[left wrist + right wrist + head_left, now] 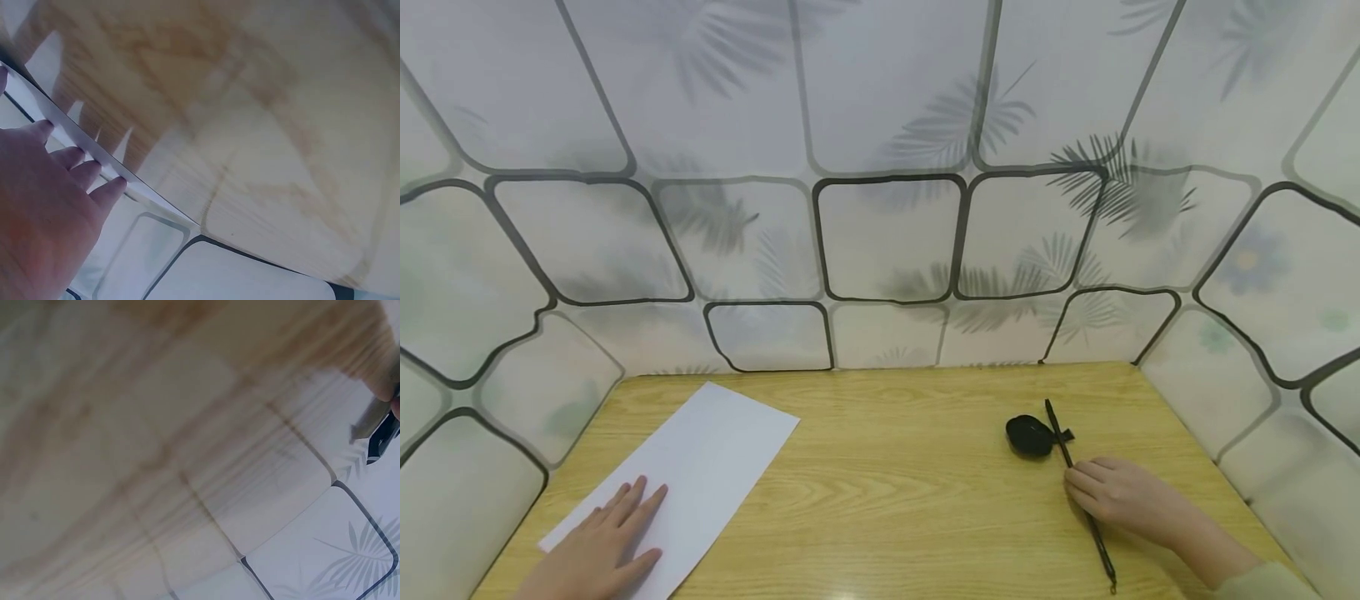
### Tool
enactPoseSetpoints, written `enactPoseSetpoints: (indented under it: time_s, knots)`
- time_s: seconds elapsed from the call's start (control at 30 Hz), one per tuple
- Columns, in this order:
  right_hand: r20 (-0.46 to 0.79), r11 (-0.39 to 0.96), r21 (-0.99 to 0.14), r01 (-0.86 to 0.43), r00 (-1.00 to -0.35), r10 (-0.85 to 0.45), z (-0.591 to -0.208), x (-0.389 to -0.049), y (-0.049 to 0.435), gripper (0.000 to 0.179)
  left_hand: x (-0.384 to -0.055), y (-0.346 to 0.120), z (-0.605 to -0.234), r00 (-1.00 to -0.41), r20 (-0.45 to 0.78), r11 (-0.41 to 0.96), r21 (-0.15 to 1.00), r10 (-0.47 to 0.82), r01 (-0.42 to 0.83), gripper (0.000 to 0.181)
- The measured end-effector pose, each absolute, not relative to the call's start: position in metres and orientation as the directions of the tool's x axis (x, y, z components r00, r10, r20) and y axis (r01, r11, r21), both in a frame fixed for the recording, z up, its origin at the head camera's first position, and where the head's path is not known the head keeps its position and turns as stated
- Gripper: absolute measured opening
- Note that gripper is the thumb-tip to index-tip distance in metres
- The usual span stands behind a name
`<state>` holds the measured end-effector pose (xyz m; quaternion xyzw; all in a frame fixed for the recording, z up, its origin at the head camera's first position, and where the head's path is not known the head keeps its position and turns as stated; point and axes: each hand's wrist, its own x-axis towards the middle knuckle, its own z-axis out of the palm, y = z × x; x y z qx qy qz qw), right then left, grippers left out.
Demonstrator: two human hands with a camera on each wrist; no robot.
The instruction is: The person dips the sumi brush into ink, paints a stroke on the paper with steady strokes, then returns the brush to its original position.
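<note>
On our left a pale wall covering, printed with rounded, dark-outlined panels and faint leaves, slopes up from the table; the same print runs along the back and right. The table's yellow wood grain has a sheen, and in the left wrist view we see the fingers mirrored in it.

At the left lies a smooth white sheet of paper, straight-edged and set at a slant. The left hand rests on it, fingers spread and thumb held apart, covering part of its near end; most of the sheet lies ahead of the fingertips.

Bare wood separates the sheet from a shallow, round black dish at the right. Just beside the dish, a slim black rod crosses over a small dark tab; we cannot tell whether tab and dish are joined.

The right hand grips the rod partway along, fingers curled close together. One end points past the fingers beside the dish; the other, tipped with a small loop, extends toward us. A pale sleeve ends our sweep.
</note>
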<state>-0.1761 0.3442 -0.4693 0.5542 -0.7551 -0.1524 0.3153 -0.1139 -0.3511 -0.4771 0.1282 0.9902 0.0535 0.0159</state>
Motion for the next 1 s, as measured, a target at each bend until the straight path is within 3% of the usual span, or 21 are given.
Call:
enactPoseSetpoints:
  time_s: [0.5,1.0]
  knots:
    - [0.332,0.313,0.612,-0.727,-0.123,-0.935,-0.465,-0.176,0.341,0.054,-0.112,-0.345,-0.481,-0.962,-0.047,0.957,0.132,0.268,0.26,0.081]
    - [0.314,0.316,0.65,-0.692,-0.134,-0.94,-0.454,-0.174,0.339,0.053,-0.108,-0.318,-0.48,-0.962,-0.04,0.944,0.207,0.269,0.256,0.082]
